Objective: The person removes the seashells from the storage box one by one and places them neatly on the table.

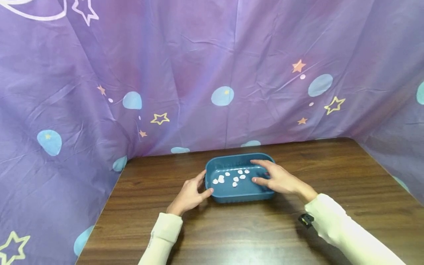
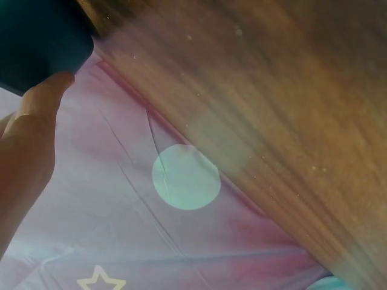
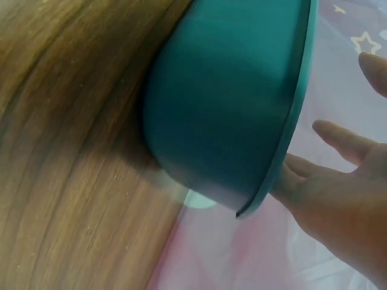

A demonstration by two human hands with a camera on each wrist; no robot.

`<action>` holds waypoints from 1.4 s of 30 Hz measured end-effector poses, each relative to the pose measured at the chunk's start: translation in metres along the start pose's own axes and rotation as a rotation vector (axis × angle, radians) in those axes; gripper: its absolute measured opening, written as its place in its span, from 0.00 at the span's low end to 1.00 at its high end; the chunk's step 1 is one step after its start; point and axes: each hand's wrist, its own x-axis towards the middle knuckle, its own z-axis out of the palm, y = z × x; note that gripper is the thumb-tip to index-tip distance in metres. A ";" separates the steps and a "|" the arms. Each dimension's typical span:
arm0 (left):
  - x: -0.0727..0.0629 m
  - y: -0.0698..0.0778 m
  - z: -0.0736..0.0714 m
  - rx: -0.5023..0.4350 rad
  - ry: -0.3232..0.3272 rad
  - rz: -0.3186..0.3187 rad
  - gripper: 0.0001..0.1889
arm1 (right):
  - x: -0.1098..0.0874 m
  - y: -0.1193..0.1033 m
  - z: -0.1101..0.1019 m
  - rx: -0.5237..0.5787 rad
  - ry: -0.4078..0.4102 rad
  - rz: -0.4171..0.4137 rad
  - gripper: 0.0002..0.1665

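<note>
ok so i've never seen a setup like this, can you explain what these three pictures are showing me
There's no robot here, just a person's two bare hands. The wide picture comes from a camera worn on the head, looking forward and down. The other two come from cameras on the wrists: the left one catches a corner of the bin, the right one its side.

On the brown wooden table stands a blue-green bin with several small white pieces inside. Behind hangs a purple patterned cloth.

The left hand touches the bin's left end. The right hand is spread at its right end. I see no white piece in either grip.
</note>
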 end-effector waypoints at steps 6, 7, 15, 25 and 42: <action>-0.001 0.000 -0.001 0.008 -0.008 0.000 0.40 | 0.009 -0.002 0.010 0.059 -0.072 0.019 0.36; -0.001 0.000 -0.001 0.007 -0.013 -0.002 0.41 | 0.010 -0.003 0.012 0.051 -0.077 0.017 0.36; 0.004 0.001 -0.006 0.024 -0.023 -0.008 0.41 | 0.023 -0.013 0.020 -0.026 -0.092 0.030 0.36; 0.002 0.001 -0.006 0.015 -0.034 -0.034 0.41 | 0.033 -0.018 0.034 -0.019 -0.095 0.084 0.35; 0.004 -0.001 -0.007 0.019 -0.051 -0.057 0.42 | 0.043 -0.022 0.050 -0.115 -0.084 0.130 0.21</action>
